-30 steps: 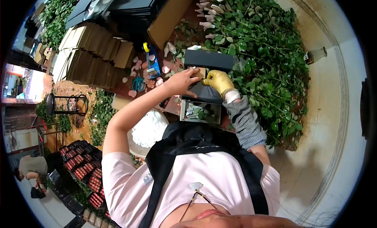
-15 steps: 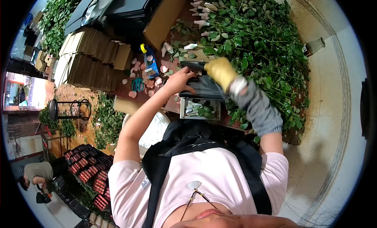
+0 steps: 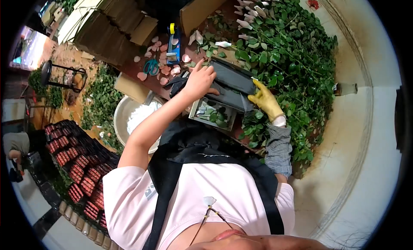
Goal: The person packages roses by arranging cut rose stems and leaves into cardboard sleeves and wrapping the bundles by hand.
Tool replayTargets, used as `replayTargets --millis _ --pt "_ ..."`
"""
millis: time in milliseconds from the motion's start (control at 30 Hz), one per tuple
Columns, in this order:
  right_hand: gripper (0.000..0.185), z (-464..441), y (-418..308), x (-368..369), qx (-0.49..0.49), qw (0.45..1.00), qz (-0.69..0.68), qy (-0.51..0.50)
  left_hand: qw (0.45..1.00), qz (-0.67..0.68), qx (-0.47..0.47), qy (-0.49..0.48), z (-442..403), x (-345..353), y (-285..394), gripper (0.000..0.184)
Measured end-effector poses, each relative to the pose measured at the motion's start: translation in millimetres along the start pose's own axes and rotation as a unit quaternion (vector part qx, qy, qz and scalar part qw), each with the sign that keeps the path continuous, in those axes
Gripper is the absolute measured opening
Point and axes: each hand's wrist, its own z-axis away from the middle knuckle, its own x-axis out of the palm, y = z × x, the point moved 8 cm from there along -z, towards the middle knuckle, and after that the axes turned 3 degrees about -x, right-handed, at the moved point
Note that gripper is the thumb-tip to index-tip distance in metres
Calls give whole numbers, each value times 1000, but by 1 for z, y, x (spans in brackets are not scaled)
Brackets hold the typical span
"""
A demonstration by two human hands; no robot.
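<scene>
A dark grey wrapping sheet lies folded into a long bundle on the work table. My bare left hand rests on its left end, thumb and fingers apart. My right hand, in a yellow glove, is at the bundle's right end with thumb and forefinger spread around the edge. What the bundle holds is hidden, apart from a bit of green at its fold. Just below it stands a box with leaves and cut stem pieces. Loose black sheeting sticks out left of my left hand.
Pale pink roses with leafy stems are heaped on the right. A blue tape dispenser, teal scissors and fallen petals lie at the left, near cardboard stacks. A white tub stands below. Another person is at far left.
My gloved right hand has moved down and opened from a closed grip at the bundle's top. My left hand stays on the left end. The whole view has turned and shifted.
</scene>
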Motion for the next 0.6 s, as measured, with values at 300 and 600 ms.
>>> replayTargets --millis 300,600 --pt "58 -22 -140 41 -232 969 80 -11 988 97 -66 99 34 0 -2 47" --pt "56 -35 -119 76 -268 943 186 -70 929 115 -340 95 123 53 -125 53"
